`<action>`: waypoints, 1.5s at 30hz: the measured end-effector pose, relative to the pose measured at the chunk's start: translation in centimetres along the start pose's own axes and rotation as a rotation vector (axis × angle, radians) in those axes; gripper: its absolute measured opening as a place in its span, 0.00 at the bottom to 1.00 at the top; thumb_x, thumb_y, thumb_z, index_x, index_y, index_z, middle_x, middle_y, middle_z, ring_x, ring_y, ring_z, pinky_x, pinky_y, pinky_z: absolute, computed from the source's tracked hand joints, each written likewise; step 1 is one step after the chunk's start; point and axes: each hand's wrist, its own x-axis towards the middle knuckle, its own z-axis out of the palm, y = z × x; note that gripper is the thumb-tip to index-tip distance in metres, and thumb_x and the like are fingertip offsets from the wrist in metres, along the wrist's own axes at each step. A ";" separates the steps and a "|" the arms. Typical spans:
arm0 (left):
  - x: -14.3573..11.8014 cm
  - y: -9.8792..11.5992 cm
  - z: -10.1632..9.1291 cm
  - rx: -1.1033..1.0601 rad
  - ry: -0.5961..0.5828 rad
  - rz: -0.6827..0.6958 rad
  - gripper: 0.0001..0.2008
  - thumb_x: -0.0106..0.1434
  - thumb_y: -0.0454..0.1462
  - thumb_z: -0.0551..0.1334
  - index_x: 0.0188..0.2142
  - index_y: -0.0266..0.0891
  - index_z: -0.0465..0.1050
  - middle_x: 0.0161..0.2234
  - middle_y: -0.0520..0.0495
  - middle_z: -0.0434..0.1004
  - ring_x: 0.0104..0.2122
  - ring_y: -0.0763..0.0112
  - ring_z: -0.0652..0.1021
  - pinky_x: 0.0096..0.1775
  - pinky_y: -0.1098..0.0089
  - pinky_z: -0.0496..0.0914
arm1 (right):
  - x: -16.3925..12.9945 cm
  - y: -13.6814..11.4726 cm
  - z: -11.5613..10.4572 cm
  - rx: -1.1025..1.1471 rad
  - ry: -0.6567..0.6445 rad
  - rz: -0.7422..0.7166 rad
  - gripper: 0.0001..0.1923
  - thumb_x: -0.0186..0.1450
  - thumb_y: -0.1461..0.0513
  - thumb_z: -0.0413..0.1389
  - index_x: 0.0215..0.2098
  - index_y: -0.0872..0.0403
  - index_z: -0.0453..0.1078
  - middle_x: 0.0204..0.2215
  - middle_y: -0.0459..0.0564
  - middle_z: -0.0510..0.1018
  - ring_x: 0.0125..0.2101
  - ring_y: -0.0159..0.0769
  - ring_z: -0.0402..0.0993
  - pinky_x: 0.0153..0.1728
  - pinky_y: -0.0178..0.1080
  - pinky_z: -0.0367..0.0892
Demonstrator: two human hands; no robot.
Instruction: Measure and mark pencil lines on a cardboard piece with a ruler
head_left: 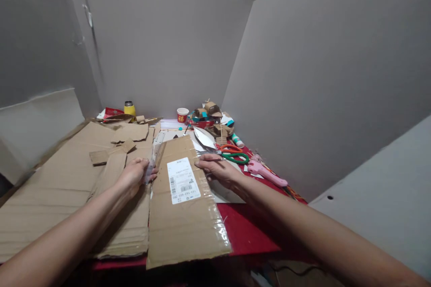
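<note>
In the head view, a flat brown cardboard panel with a white shipping label [183, 197] lies on the red table [247, 231]. The left hand [134, 176] pinches clear tape at the panel's left edge, while the right hand [218, 170] presses flat, fingers extended, on its right edge. Orange- and green-handled scissors [234, 152] and a pink glue gun [266, 172] sit just right of the panel.
</note>
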 end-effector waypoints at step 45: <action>0.6 1.2 -3.6 0.726 0.008 0.421 0.10 0.59 0.37 0.61 0.23 0.43 0.63 0.21 0.51 0.71 0.26 0.65 0.73 0.31 0.70 0.64 | 5.7 1.0 -2.6 -0.904 0.138 -0.328 0.07 0.62 0.58 0.58 0.37 0.52 0.69 0.26 0.52 0.76 0.30 0.44 0.72 0.32 0.40 0.60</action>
